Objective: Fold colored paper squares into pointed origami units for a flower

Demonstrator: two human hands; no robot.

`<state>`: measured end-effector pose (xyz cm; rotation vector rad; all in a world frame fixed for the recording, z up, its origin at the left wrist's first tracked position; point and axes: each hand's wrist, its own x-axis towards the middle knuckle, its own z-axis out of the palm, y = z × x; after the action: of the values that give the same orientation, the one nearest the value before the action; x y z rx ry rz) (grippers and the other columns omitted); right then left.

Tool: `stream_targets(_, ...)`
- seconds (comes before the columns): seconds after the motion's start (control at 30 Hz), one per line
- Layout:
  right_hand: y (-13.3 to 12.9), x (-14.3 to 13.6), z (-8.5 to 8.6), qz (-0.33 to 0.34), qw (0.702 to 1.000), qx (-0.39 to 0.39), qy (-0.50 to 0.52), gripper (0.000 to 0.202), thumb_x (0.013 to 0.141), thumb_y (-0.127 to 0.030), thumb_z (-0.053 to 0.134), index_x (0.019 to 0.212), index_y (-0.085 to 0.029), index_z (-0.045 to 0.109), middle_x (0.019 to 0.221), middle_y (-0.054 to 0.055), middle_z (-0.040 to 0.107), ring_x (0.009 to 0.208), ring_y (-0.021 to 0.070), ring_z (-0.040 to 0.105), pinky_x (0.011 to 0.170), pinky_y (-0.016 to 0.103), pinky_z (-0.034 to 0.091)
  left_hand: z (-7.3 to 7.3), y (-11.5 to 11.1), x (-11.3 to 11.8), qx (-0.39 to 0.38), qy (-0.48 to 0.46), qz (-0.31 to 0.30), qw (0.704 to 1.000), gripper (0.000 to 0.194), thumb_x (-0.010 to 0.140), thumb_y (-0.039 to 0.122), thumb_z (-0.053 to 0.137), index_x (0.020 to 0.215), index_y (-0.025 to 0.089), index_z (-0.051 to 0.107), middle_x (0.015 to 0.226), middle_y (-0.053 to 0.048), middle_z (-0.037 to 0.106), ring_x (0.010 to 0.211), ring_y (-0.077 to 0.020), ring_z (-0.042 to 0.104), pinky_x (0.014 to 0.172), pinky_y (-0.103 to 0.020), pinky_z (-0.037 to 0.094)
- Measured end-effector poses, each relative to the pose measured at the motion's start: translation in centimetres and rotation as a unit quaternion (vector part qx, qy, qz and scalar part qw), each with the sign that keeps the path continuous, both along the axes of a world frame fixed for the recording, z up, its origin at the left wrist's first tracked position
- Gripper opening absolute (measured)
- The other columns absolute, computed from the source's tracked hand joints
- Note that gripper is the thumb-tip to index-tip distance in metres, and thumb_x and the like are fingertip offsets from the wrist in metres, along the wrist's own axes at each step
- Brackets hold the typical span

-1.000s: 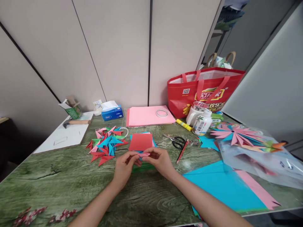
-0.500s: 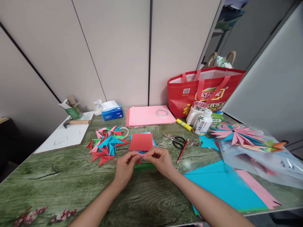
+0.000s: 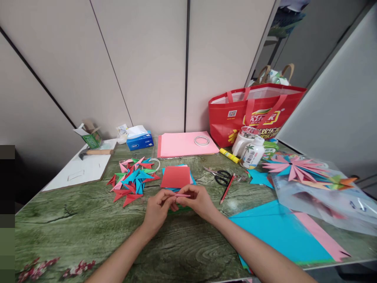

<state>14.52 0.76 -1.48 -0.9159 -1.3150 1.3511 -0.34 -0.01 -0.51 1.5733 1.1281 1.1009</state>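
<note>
A small folded piece of pink paper (image 3: 183, 195) is held between my two hands, low over the table. My left hand (image 3: 159, 206) pinches its left end with thumb and forefinger. On the other end, my right hand (image 3: 196, 200) grips it the same way; the fingers hide much of the paper. Just beyond my fingertips lies a stack of square paper, with a red sheet (image 3: 176, 177) on top and blue and pink edges showing under it. Some green paper (image 3: 182, 208) peeks out beneath my hands.
Left of the stack is a pile of folded paper pieces (image 3: 135, 181). Scissors (image 3: 220, 175), a red pencil (image 3: 227, 189) and a glue stick (image 3: 229, 155) lie to the right. Blue sheets (image 3: 279, 232) sit under my right forearm. A red bag (image 3: 256, 114) stands behind.
The pink paper now shows more clearly as a narrow strip between my fingers, tilted slightly. My hands have barely shifted; the things on the table are unmoved.
</note>
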Motion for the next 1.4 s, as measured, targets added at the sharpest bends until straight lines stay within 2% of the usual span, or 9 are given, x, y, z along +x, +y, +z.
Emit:
stream_targets(0.37, -0.3, -0.2, 0.2, -0.050, 0.999, -0.001, 0.001, 0.016, 0.058, -0.028, 0.071, 0.056, -0.015, 0.061, 0.055, -0.001, 0.062, 0.051, 0.0107, 0.054, 0.053, 0.023, 0.045, 0.0, 0.1, -0.1, -0.007, -0.012, -0.022, 1.000, 0.011, 0.075, 0.024, 0.053, 0.077, 0.016, 0.059, 0.051, 0.002, 0.063, 0.047, -0.0137, 0.060, 0.050, -0.025, 0.050)
stream_targets(0.53, -0.2, -0.1, 0.8, -0.039, 0.998, -0.003, 0.048, 0.024, 0.054, -0.028, 0.074, 0.070, -0.018, 0.061, 0.066, -0.001, 0.063, 0.062, 0.0137, 0.059, 0.059, 0.025, 0.047, 0.0, 0.1, -0.4, 0.072, 0.013, 0.042, 0.996, 0.007, 0.073, 0.021, 0.056, 0.073, 0.018, 0.063, 0.061, 0.001, 0.066, 0.056, -0.0135, 0.063, 0.057, -0.023, 0.050)
stream_targets(0.67, 0.0, 0.0, 0.8, -0.054, 0.997, -0.002, 0.060, 0.022, 0.053, -0.028, 0.074, 0.064, -0.017, 0.058, 0.060, -0.002, 0.061, 0.058, 0.0118, 0.057, 0.058, 0.023, 0.046, 0.1, 0.2, -0.6, 0.078, -0.015, 0.076, 0.994, 0.008, 0.076, 0.023, 0.053, 0.077, 0.018, 0.059, 0.062, 0.001, 0.065, 0.058, -0.0139, 0.063, 0.059, -0.024, 0.051)
stream_targets(0.87, 0.0, 0.2, 0.8, -0.071, 0.995, -0.001, 0.070, 0.018, 0.058, -0.027, 0.072, 0.066, -0.016, 0.060, 0.055, -0.003, 0.061, 0.051, 0.0103, 0.056, 0.053, 0.022, 0.046, 0.0, 0.2, -0.7, 0.079, 0.001, 0.071, 0.994, 0.010, 0.076, 0.026, 0.053, 0.078, 0.017, 0.058, 0.070, -0.001, 0.066, 0.065, -0.0157, 0.064, 0.064, -0.026, 0.051)
stream_targets(1.07, 0.2, 0.4, 0.9, -0.064, 0.993, 0.002, 0.099, 0.014, 0.060, -0.026, 0.071, 0.068, -0.017, 0.062, 0.054, -0.002, 0.063, 0.051, 0.0112, 0.058, 0.054, 0.023, 0.047, -0.3, 0.2, -0.8, 0.124, 0.040, 0.060, 0.990, 0.010, 0.076, 0.023, 0.055, 0.082, 0.018, 0.061, 0.079, -0.003, 0.066, 0.073, -0.0152, 0.062, 0.069, -0.025, 0.050)
stream_targets(1.3, 0.3, 0.6, 1.1, -0.048, 0.993, 0.002, 0.110, 0.012, 0.063, -0.026, 0.069, 0.070, -0.017, 0.064, 0.057, -0.002, 0.065, 0.053, 0.0118, 0.061, 0.055, 0.024, 0.049, 0.3, 0.2, -0.9, 0.208, 0.088, 0.058, 0.972, 0.016, 0.076, 0.018, 0.054, 0.086, 0.021, 0.066, 0.085, -0.003, 0.069, 0.079, -0.0169, 0.062, 0.073, -0.027, 0.048)
stream_targets(1.4, 0.3, 0.6, 1.2, -0.047, 0.994, 0.009, 0.103, 0.011, 0.063, -0.025, 0.069, 0.069, -0.017, 0.064, 0.055, -0.001, 0.065, 0.052, 0.0115, 0.060, 0.054, 0.024, 0.049, 0.4, 0.2, -0.8, 0.205, 0.084, 0.053, 0.974, 0.016, 0.077, 0.019, 0.053, 0.086, 0.022, 0.067, 0.083, -0.003, 0.070, 0.076, -0.0171, 0.063, 0.071, -0.027, 0.049)
